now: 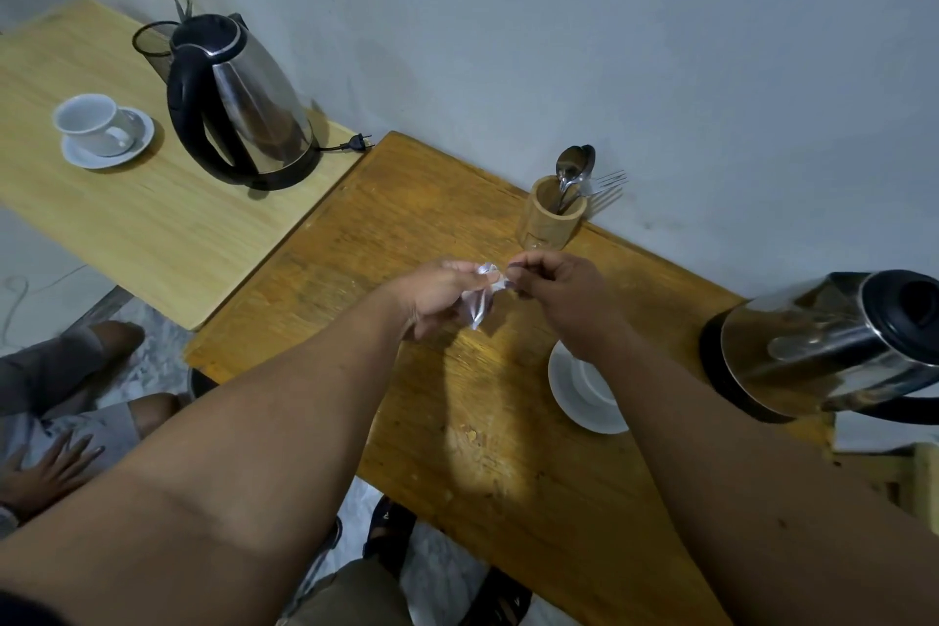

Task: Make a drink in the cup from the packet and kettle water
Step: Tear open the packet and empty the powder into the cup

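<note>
Packet [482,292], small and clear, is being held above the darker worktop [447,422], with the left hand [437,292] gripping its body and the right hand [554,292] pinching its top corner. Cup [592,381] is sitting on its saucer [574,409] under the right forearm, beside the steel kettle [818,346].

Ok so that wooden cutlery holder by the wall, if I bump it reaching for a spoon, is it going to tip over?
Possibly. The wooden holder is fairly tall for its base, and the spoons and fork stick out above its rim, leaning toward the wall, so it looks a little top-heavy. That wall would probably catch it. It looks rigid, not fragile.
</note>
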